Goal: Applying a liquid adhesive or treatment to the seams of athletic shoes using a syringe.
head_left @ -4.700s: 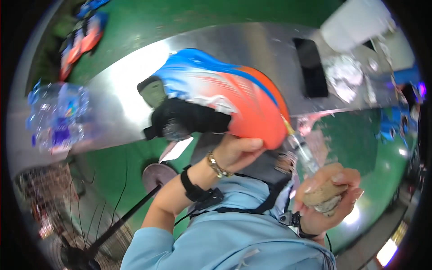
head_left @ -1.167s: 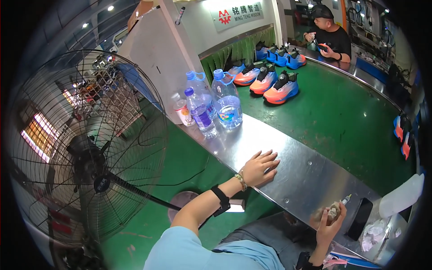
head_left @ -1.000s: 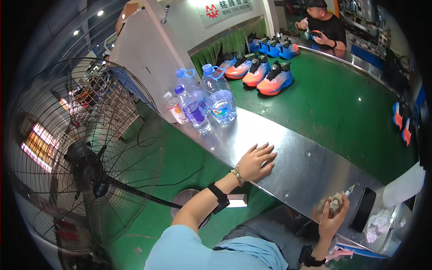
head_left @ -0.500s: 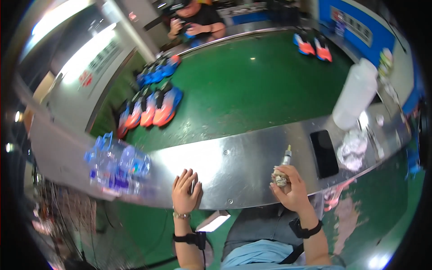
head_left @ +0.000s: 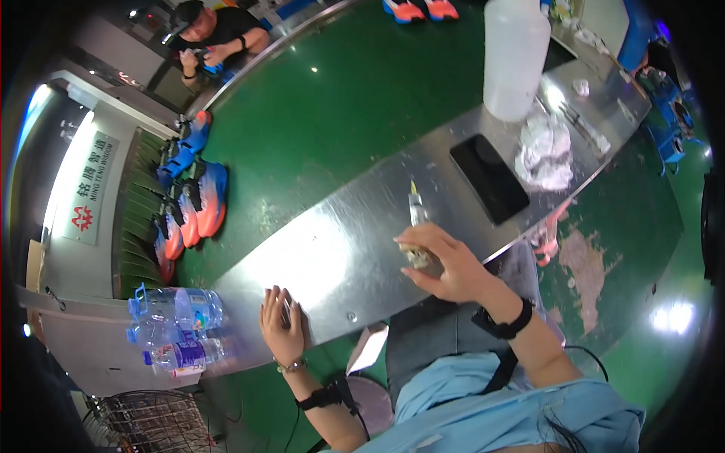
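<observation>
Steel counter (head_left: 340,249) stretching across the view, now seen from squarely above rather than slantwise as a second ago. Right hand (head_left: 445,260) gripping a small glue bottle (head_left: 414,226) with a thin nozzle pointing up, now resting it on the counter near the front edge, having come down from the raised spot at the counter's end. Left hand (head_left: 281,325) lying open and flat on the counter's near edge, fingers spread, holding nothing, much as before. Sitting just beyond the bottle: a black phone (head_left: 488,178), a crumpled white rag (head_left: 545,149) and a tall translucent jug (head_left: 515,54). Standing well apart at the left end: a cluster of water bottles (head_left: 175,326). Lying on the green belt (head_left: 340,106) beyond: orange and blue shoes (head_left: 192,204), none within reach. Judging from that, bottle parked and both hands idle, waiting between shoes.
</observation>
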`<state>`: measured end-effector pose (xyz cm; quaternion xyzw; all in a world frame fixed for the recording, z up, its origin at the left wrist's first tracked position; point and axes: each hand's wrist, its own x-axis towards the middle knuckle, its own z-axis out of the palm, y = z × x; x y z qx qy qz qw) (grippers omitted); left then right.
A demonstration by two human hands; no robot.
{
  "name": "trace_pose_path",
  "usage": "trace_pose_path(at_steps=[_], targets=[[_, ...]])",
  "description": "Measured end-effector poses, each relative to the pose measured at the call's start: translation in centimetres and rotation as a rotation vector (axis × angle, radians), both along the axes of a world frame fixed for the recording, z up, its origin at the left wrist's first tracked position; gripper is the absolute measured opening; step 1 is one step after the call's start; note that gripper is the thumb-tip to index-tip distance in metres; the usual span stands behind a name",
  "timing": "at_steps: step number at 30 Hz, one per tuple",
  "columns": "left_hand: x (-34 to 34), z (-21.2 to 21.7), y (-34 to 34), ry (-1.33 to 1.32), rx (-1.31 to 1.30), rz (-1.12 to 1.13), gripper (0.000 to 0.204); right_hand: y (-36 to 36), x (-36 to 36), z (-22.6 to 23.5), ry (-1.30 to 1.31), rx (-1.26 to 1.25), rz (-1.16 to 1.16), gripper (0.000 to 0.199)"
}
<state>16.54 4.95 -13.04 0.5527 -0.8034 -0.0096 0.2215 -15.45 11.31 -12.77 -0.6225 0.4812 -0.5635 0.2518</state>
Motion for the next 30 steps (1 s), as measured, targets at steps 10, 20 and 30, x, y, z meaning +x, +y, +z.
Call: trace_pose_path(at_steps=[10,20,30], targets=[[-0.1,-0.9,-0.1,0.049,-0.016,-0.023,0.03,0.3,-0.4,-1.2,0.062,-0.063,0.009,0.022],[-0.1,-0.3,0.3,0.026,-0.055,-0.043,0.028,0.5,-0.2,-0.8,0.076,-0.04,0.063,0.02],[-0.1,-0.4,0.3,0.032,-0.078,-0.005,0.033,0.4,0.1,-0.6,-0.024,0.019,0.06,0.024]])
